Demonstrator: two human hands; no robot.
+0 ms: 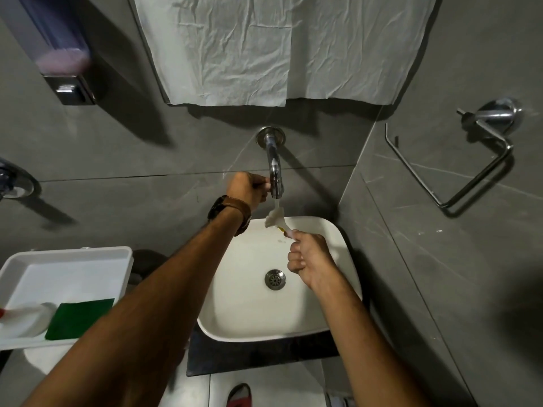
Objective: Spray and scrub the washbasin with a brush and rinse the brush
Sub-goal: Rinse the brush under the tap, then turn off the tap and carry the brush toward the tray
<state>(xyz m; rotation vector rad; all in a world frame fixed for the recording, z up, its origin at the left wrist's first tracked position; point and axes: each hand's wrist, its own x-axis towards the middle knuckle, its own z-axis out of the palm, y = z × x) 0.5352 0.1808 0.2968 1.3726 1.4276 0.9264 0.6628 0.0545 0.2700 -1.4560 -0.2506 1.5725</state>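
Note:
A white square washbasin (329, 295) with a metal drain (275, 279) sits below a chrome wall tap (274, 168). Water runs from the spout onto the pale bristle head of a small brush (275, 217). My right hand (308, 261) is shut around the brush handle, holding the head up under the stream. My left hand (248, 188), with a brown-strapped watch on its wrist, grips the tap's lever beside the spout. A white spray bottle (28, 317) lies in a white tray (70, 257) at the left.
A green scouring pad (79, 318) lies in the tray beside the bottle. A soap dispenser (61, 54) hangs on the wall at upper left. White crumpled paper (279, 45) covers the mirror. A chrome towel ring (458, 160) sticks out from the right wall.

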